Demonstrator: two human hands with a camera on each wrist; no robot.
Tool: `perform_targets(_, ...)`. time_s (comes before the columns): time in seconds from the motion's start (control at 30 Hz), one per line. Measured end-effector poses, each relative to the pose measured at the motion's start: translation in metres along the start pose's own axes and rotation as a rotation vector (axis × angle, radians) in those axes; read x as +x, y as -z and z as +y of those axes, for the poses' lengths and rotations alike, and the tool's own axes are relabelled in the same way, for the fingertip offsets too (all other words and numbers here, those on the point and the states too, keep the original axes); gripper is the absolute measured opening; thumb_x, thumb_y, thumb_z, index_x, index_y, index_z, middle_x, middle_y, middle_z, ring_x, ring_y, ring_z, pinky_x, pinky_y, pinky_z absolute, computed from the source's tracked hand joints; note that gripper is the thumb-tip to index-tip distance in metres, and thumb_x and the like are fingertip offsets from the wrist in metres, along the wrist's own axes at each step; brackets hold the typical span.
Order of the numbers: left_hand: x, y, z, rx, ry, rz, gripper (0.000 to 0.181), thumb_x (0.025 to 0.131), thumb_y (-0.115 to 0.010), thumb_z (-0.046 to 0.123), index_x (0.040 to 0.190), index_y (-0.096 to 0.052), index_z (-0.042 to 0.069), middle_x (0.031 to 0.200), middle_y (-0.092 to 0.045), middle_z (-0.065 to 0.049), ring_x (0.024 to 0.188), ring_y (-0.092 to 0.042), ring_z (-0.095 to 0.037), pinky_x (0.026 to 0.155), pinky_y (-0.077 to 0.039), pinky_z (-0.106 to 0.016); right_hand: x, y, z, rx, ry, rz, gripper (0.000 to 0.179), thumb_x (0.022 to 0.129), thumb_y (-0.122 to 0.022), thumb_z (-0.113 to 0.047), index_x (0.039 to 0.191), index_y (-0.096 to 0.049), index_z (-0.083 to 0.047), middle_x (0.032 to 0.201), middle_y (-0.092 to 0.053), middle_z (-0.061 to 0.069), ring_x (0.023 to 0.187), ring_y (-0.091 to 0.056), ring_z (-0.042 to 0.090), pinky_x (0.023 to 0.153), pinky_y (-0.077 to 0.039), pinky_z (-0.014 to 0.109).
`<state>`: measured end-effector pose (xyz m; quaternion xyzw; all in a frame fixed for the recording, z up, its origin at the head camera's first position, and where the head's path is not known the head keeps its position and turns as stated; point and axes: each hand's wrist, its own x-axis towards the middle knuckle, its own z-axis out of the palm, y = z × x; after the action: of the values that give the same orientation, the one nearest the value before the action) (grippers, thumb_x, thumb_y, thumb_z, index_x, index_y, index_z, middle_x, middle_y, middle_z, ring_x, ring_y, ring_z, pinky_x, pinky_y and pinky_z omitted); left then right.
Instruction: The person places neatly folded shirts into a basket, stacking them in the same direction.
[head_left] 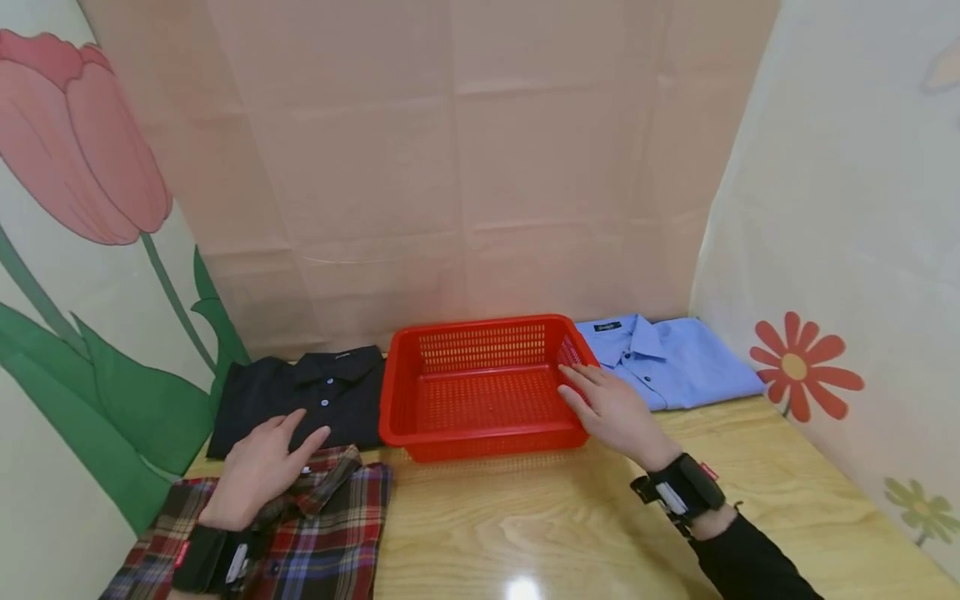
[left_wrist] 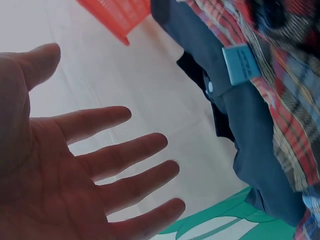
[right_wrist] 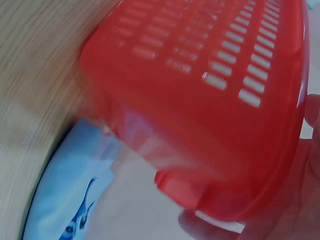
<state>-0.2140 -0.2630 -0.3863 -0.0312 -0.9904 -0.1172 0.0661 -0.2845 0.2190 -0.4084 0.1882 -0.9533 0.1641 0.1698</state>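
Observation:
My left hand [head_left: 258, 471] is over the folded red plaid shirt [head_left: 341, 533] at the front left. Its fingers are spread and hold nothing, as the left wrist view shows of the same hand [left_wrist: 100, 165]. My right hand [head_left: 615, 412] is at the right rim of a red plastic basket [head_left: 480, 439], its fingers extended over the edge. In the right wrist view the hand [right_wrist: 285, 215] lies close along the rim of the basket [right_wrist: 200, 120]. The basket stands upright, with its perforated floor showing and no garment inside.
A folded black shirt [head_left: 247, 400] lies left of the basket, behind the plaid one. A folded light blue shirt [head_left: 705, 362] lies at its right. The wooden table [head_left: 480, 525] meets a beige back sheet [head_left: 450, 167] and flower-printed side sheets.

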Motion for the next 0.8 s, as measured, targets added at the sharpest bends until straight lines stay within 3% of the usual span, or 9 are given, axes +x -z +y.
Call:
perform_targets(0.23,-0.006,0.005,-0.01,-0.068,0.008,-0.098,0.091,0.093,-0.038,0.072,0.141,-0.047,-0.005,0.134,-0.053,-0.033,0.119,-0.053,-0.049,0.092,-0.047,-0.059,0.003,-0.005,-0.019,-0.031,0.032,-0.004,0.054,0.101,-0.045,-0.048,0.142,-0.053,-0.014,0.142,-0.055,0.014,0.134,-0.046,0.036,0.112,-0.029,0.062)
perform_targets(0.37,-0.009,0.005,-0.022,-0.092,0.01,-0.129,0.087,0.096,-0.04,0.067,0.141,-0.044,-0.007,0.135,-0.051,-0.034,0.119,-0.052,-0.05,0.091,-0.047,-0.058,0.001,-0.011,-0.034,-0.007,0.089,0.042,0.05,0.1,-0.049,-0.047,0.137,-0.059,-0.014,0.136,-0.061,0.01,0.127,-0.055,0.031,0.109,-0.038,0.057)
perform_targets(0.53,-0.01,0.004,-0.033,-0.09,-0.001,-0.132,0.084,0.097,-0.042,0.062,0.139,-0.045,-0.01,0.132,-0.053,-0.035,0.118,-0.053,-0.051,0.09,-0.048,-0.059,0.0,-0.02,-0.057,0.049,0.155,0.175,0.038,0.095,-0.062,-0.038,0.125,-0.068,-0.016,0.12,-0.07,0.004,0.109,-0.067,0.024,0.09,-0.055,0.045)
perform_targets(0.63,-0.011,0.004,-0.038,-0.098,0.006,-0.143,0.085,0.097,-0.042,0.062,0.139,-0.044,-0.012,0.132,-0.052,-0.036,0.118,-0.052,-0.052,0.09,-0.048,-0.058,0.001,-0.025,-0.069,0.063,0.201,0.23,0.032,0.092,-0.067,-0.032,0.12,-0.071,-0.016,0.113,-0.072,0.003,0.103,-0.068,0.02,0.084,-0.058,0.041)
perform_targets(0.8,-0.013,0.005,-0.046,-0.109,0.023,-0.165,0.087,0.097,-0.041,0.063,0.14,-0.041,-0.013,0.134,-0.049,-0.038,0.118,-0.05,-0.055,0.091,-0.047,-0.059,0.006,-0.032,-0.087,0.068,0.246,0.23,0.028,0.091,-0.069,-0.029,0.116,-0.072,-0.016,0.111,-0.073,0.001,0.102,-0.068,0.019,0.083,-0.058,0.038)
